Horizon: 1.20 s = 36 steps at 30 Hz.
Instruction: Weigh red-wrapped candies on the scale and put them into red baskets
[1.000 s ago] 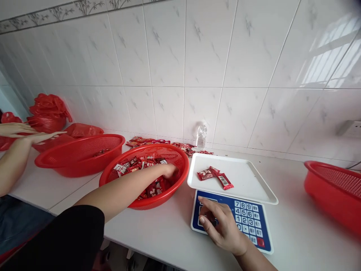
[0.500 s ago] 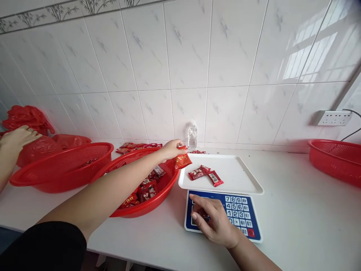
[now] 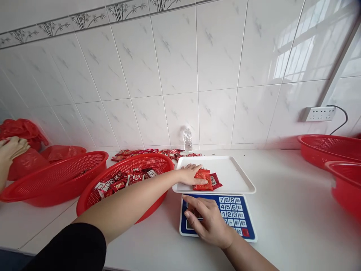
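Observation:
My left hand [image 3: 192, 176] reaches over the white tray [image 3: 242, 184], its thumb across an orange-red snack packet [image 3: 205, 180] and its fingers behind it. A darker red packet [image 3: 216, 181] lies partly under that one. My right hand [image 3: 207, 220] hovers at the left part of the blue and white digital scale [image 3: 234, 229], index finger and thumb apart, covering part of the display area. I see nothing held in it, though its curled fingers are partly hidden. Left of the tray, a red plastic basket [image 3: 162, 162] holds several wrapped snacks [image 3: 135, 177], partly behind my left forearm.
Another red basket [image 3: 56, 188] and red plastic bags [image 3: 24, 162] are at left, beside another person's hand [image 3: 14, 146]. Snack packets [image 3: 132, 152] and a clear bottle [image 3: 187, 139] stand along the wall. Red baskets [image 3: 324, 150] sit at right below a socket strip [image 3: 320, 114].
My left hand has carried the orange-red packet from the basket's rim onto the tray, over the red packets there. The right hand stays at the scale. The view has shifted right.

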Available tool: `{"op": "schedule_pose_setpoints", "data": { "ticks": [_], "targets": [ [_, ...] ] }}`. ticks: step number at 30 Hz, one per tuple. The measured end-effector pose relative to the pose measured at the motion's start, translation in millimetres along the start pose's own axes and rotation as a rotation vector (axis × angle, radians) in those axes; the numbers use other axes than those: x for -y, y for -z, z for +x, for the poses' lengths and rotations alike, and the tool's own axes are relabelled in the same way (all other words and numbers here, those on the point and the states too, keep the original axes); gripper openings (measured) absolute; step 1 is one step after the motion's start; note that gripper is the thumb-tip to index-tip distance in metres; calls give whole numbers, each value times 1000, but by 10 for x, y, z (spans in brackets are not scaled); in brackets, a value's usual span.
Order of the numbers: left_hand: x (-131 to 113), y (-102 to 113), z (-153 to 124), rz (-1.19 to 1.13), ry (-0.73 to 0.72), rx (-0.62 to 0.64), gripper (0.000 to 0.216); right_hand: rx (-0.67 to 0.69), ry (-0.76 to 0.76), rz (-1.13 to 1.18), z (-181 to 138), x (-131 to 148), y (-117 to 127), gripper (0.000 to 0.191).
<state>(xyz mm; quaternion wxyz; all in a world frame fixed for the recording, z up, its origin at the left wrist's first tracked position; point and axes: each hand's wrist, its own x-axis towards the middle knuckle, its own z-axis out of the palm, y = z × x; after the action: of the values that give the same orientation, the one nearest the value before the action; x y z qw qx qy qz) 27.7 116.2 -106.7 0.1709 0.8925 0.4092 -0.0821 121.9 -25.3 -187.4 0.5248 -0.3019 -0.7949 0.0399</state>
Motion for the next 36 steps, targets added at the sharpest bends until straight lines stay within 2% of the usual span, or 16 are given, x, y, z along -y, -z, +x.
{"op": "schedule_pose_setpoints", "data": {
  "ticks": [4,7,9,12,14,16,19,22,25,28,31,36],
  "targets": [
    [-24,-10,37,1,15,-42,112,17,0,-31,5,11,15,37],
    [-59,46,5,-13,-38,-196,110,10,-1,-61,16,4,15,34],
    [-125,77,-91,-106,-128,-414,97,-5,3,-86,22,-2,13,31],
    [-262,-9,-355,-413,-324,-850,62,-32,19,-112,26,1,10,27],
    [-317,-214,-554,-608,-429,-1098,45,-50,30,-120,28,12,13,25],
    [-300,-516,-701,-637,-514,-1242,39,-69,41,-155,30,22,26,24],
    [-155,-967,-753,-546,-643,-1299,33,-75,52,-282,41,7,77,25],
    [7,-1187,-684,-596,-622,-1252,36,-107,-73,-425,90,-67,171,29],
    [90,-1166,-640,-696,-533,-1217,35,-87,-340,-523,190,-169,272,30],
    [115,-1081,-638,-801,-433,-1203,33,94,-543,-539,313,-246,322,36],
    [136,-1052,-625,-776,-449,-1227,34,288,-634,-519,438,-285,302,46],
    [194,-1053,-586,-683,-509,-1256,39,483,-769,-569,623,-370,192,63]
  ]
}}
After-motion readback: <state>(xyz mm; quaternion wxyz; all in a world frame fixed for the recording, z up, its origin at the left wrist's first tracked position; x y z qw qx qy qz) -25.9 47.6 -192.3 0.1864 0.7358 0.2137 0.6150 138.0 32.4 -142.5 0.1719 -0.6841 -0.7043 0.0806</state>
